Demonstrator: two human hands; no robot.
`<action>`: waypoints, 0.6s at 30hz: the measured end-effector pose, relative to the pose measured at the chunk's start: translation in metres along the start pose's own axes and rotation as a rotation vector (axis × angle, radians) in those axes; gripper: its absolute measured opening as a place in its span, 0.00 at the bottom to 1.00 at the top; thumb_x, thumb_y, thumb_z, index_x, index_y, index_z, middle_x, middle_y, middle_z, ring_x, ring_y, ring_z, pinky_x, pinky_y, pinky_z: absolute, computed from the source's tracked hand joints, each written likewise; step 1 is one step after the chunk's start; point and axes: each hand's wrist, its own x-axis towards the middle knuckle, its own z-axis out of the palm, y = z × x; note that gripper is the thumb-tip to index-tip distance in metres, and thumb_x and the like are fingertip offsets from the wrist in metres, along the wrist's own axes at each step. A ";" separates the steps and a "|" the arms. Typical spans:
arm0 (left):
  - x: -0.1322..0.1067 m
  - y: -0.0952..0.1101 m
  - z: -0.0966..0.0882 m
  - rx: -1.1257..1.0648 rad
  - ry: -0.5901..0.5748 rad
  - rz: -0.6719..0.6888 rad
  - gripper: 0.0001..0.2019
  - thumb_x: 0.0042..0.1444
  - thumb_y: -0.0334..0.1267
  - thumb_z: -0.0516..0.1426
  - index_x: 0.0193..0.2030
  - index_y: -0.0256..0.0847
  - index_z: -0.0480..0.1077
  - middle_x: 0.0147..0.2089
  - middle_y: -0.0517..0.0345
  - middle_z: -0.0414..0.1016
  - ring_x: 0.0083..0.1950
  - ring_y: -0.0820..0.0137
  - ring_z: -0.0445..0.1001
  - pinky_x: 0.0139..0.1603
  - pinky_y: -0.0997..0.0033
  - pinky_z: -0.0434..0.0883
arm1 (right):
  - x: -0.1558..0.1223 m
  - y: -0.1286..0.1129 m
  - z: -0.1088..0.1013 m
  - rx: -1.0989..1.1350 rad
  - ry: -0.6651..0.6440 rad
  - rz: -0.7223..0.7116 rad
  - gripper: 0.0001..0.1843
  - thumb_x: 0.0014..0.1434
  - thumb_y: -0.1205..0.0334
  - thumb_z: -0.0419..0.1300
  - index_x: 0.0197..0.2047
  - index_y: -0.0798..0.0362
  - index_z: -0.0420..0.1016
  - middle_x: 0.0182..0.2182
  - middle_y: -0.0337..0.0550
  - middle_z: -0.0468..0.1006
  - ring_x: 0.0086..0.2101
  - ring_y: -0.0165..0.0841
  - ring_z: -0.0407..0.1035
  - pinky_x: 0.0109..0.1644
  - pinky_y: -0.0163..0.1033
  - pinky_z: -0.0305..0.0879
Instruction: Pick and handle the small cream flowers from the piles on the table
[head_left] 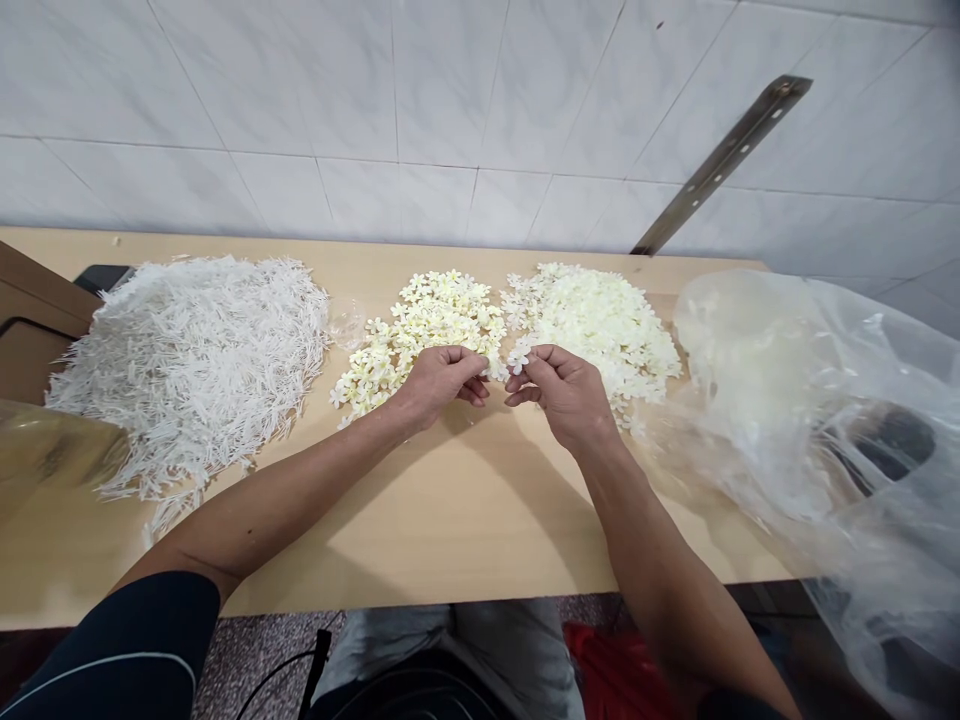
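Note:
Between the thumb and finger of my right hand point(566, 390) is a small white artificial flower point(519, 357), its petals facing up. My left hand point(450, 380) is closed in a pinch just to the left of it, fingertips a short gap away. What the left fingers hold is too small to make out. Behind the left hand lies a pile of pale flowers with yellow centres point(450, 310). A second pile of plain whitish petal pieces point(600, 315) spreads behind and beside my right hand. Both hands are just above the wooden table point(480, 510).
On the left is a large heap of thin white strands point(210, 350), with a brown box point(37, 310) beyond it. A small clear plastic piece point(346, 322) sits near the heap. Clear plastic bags point(787, 360) cover the right end. A metal strip point(720, 165) leans on the tiled wall.

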 end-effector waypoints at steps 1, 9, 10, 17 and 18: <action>0.000 0.000 0.000 0.000 -0.001 -0.001 0.11 0.54 0.39 0.68 0.30 0.35 0.74 0.26 0.53 0.76 0.26 0.72 0.76 0.30 0.72 0.76 | 0.001 -0.001 0.000 0.044 -0.012 0.028 0.12 0.55 0.53 0.71 0.32 0.51 0.76 0.29 0.40 0.79 0.29 0.32 0.76 0.31 0.38 0.79; -0.001 0.002 0.000 -0.019 -0.005 0.009 0.11 0.53 0.39 0.68 0.30 0.34 0.74 0.30 0.52 0.76 0.28 0.71 0.77 0.30 0.71 0.77 | 0.002 -0.013 -0.006 0.264 -0.073 0.218 0.14 0.50 0.61 0.71 0.32 0.49 0.68 0.35 0.41 0.83 0.26 0.29 0.73 0.27 0.33 0.71; -0.001 0.002 0.000 -0.020 -0.004 0.006 0.11 0.53 0.39 0.68 0.30 0.34 0.73 0.30 0.52 0.76 0.28 0.71 0.77 0.30 0.70 0.77 | 0.003 -0.013 -0.007 0.262 -0.072 0.228 0.14 0.50 0.61 0.71 0.33 0.49 0.68 0.37 0.43 0.85 0.27 0.29 0.73 0.27 0.34 0.71; -0.002 0.001 0.001 -0.034 -0.016 0.009 0.11 0.53 0.38 0.68 0.29 0.34 0.73 0.30 0.52 0.76 0.28 0.71 0.77 0.29 0.71 0.76 | 0.011 -0.010 -0.023 0.170 -0.010 0.208 0.15 0.51 0.59 0.71 0.33 0.49 0.67 0.35 0.43 0.84 0.24 0.28 0.71 0.26 0.35 0.72; -0.002 0.000 0.001 -0.035 -0.021 0.012 0.11 0.53 0.39 0.68 0.29 0.34 0.73 0.30 0.52 0.76 0.28 0.71 0.77 0.29 0.71 0.76 | 0.012 -0.009 -0.026 0.148 -0.013 0.188 0.16 0.51 0.57 0.72 0.34 0.49 0.68 0.34 0.42 0.83 0.24 0.28 0.71 0.26 0.35 0.72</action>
